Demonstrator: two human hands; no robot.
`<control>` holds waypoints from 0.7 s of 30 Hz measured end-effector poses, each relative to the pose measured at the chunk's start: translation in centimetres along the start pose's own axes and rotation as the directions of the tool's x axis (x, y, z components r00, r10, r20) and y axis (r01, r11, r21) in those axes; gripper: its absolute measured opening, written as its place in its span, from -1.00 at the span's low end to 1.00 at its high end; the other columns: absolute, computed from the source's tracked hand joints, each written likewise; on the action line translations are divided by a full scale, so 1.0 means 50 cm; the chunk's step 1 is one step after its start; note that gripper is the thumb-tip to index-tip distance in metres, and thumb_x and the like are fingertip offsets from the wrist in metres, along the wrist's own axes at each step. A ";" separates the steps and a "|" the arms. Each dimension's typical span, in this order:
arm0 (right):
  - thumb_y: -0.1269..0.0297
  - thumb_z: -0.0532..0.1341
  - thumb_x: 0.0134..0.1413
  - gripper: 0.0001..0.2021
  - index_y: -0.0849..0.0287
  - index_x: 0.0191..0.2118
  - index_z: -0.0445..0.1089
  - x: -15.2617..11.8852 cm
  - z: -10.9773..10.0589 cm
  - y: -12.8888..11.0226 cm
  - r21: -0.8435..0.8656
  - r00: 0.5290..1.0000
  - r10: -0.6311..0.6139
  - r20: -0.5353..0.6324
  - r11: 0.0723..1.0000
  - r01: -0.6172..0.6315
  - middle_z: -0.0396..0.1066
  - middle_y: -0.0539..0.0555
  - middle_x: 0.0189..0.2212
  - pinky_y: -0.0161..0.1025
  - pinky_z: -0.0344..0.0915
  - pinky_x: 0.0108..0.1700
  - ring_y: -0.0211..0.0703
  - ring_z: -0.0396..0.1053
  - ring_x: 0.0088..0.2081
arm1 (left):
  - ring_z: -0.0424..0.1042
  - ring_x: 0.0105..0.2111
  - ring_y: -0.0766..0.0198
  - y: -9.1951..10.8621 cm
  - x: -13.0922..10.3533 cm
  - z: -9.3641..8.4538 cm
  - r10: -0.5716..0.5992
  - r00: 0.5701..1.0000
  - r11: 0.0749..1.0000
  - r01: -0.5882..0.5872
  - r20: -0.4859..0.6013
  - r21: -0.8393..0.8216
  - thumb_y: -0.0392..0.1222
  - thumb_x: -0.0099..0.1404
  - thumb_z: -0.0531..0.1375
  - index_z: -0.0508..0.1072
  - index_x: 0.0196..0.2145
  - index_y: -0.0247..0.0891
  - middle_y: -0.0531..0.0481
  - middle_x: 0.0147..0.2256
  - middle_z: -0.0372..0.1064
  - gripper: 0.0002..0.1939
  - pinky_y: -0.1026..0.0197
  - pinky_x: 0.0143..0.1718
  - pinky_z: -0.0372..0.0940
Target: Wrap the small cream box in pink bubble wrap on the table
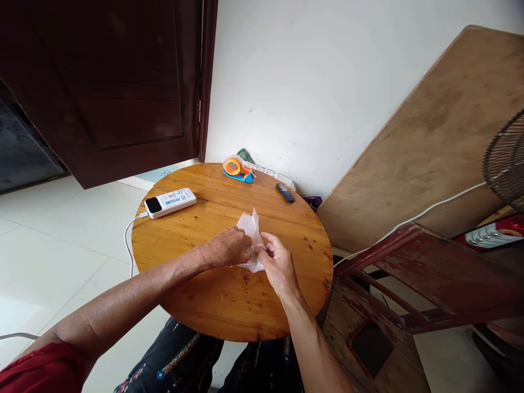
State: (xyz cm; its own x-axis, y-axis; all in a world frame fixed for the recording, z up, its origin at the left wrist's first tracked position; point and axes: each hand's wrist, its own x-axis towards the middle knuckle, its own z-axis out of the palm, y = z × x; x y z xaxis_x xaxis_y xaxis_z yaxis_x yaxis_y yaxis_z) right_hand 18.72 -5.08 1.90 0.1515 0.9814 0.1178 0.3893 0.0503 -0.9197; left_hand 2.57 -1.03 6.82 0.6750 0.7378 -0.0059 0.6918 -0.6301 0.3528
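A crumpled piece of clear plastic wrap [248,222], perhaps bubble wrap, is held over the middle of a round wooden table [229,305]. My left hand [232,246] is closed on its left side, knuckles up, with the fingertips hidden. From the right, my right hand [279,266] pinches the wrap's edge between thumb and fingers. The fingers of both hands almost meet at the wrap. Whether anything lies inside the plastic I cannot make out.
Toward the back stands an orange and blue tape dispenser [237,168], near a blurred dark object [285,192]. A white power bank [171,203] with a cable lies at the left. A wooden chair [442,278] and a fan [507,158] are on the right. A wall rises behind.
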 end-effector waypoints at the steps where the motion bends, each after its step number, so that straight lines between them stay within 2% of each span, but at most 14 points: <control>1: 0.17 0.22 -0.04 -0.55 0.24 0.00 0.37 0.001 0.005 -0.003 0.020 1.000 0.009 0.010 1.000 -0.009 0.46 0.03 -0.42 -0.27 0.32 -0.38 -0.17 0.39 -0.41 | 0.47 -0.24 0.10 0.001 -0.001 0.000 -0.003 1.000 1.000 0.003 -0.010 -0.004 -0.22 0.30 0.11 0.60 -0.29 -0.30 -0.19 -0.28 0.52 -0.75 0.20 -0.23 0.32; 6: 0.15 0.22 -0.05 -0.51 0.30 0.02 0.39 0.005 0.020 -0.012 0.026 0.999 0.040 0.021 0.999 -0.041 0.51 0.09 -0.39 -0.24 0.35 -0.38 -0.11 0.44 -0.37 | 0.47 -0.17 0.10 -0.001 0.002 0.017 -0.029 0.999 0.999 0.028 -0.038 -0.022 -0.26 0.28 0.11 0.61 -0.28 -0.31 -0.20 -0.23 0.51 -0.75 0.20 -0.17 0.34; 11: 0.13 0.18 0.06 -0.50 0.34 0.07 0.40 -0.001 -0.002 -0.033 -0.054 0.993 0.035 0.116 0.998 -0.029 0.54 0.12 -0.39 -0.24 0.35 -0.40 -0.12 0.45 -0.41 | 0.46 -0.19 0.11 -0.011 0.007 0.043 -0.071 0.992 0.990 0.057 -0.105 -0.132 -0.26 0.22 0.16 0.59 -0.31 -0.30 -0.19 -0.22 0.48 -0.80 0.17 -0.13 0.35; 14: 0.23 0.08 0.14 -0.54 0.30 0.12 0.37 -0.007 -0.016 -0.042 -0.070 0.974 -0.006 0.225 0.997 0.022 0.54 0.10 -0.39 -0.24 0.37 -0.35 -0.16 0.44 -0.41 | 0.45 -0.19 0.13 -0.018 0.000 0.053 -0.088 0.989 0.967 0.057 -0.117 -0.247 -0.25 0.20 0.17 0.57 -0.30 -0.31 -0.15 -0.23 0.46 -0.82 0.18 -0.14 0.35; 17: 0.37 0.09 0.07 -0.49 0.23 0.18 0.28 -0.013 -0.012 -0.042 -0.127 0.954 -0.057 0.294 0.987 0.098 0.54 0.12 -0.21 -0.23 0.38 -0.28 -0.21 0.43 -0.38 | 0.44 -0.26 0.20 -0.030 -0.014 0.061 -0.168 0.968 0.910 0.081 -0.184 -0.406 -0.28 0.16 0.19 0.50 -0.10 -0.32 -0.11 -0.19 0.44 -0.68 0.22 -0.21 0.35; 19: 0.43 0.12 0.03 -0.42 0.18 0.23 0.22 -0.017 -0.003 -0.042 -0.224 0.949 -0.091 0.302 0.961 0.163 0.52 0.12 -0.14 -0.20 0.39 -0.22 -0.19 0.44 -0.34 | 0.41 -0.35 0.28 -0.037 -0.022 0.064 -0.240 0.946 0.865 0.106 -0.218 -0.491 -0.32 0.12 0.19 0.43 -0.01 -0.33 -0.09 -0.18 0.43 -0.56 0.24 -0.28 0.34; 21: 0.46 0.13 0.02 -0.37 0.16 0.26 0.17 -0.020 0.007 -0.047 -0.358 0.947 -0.121 0.297 0.905 0.228 0.51 0.15 -0.10 -0.15 0.37 -0.13 -0.12 0.46 -0.24 | 0.36 -0.41 0.33 -0.040 -0.026 0.065 -0.303 0.922 0.831 0.131 -0.242 -0.541 -0.31 0.11 0.20 0.41 -0.03 -0.34 -0.06 -0.20 0.41 -0.59 0.26 -0.34 0.31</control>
State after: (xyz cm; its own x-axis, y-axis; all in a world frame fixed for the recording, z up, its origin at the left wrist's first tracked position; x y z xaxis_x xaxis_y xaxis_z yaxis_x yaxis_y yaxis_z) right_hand 17.31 -6.11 3.83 -0.1737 0.9785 0.1115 0.7125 0.2030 -0.6716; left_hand 1.15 -1.50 3.09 0.3510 0.9294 0.1139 0.5245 -0.2959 0.7983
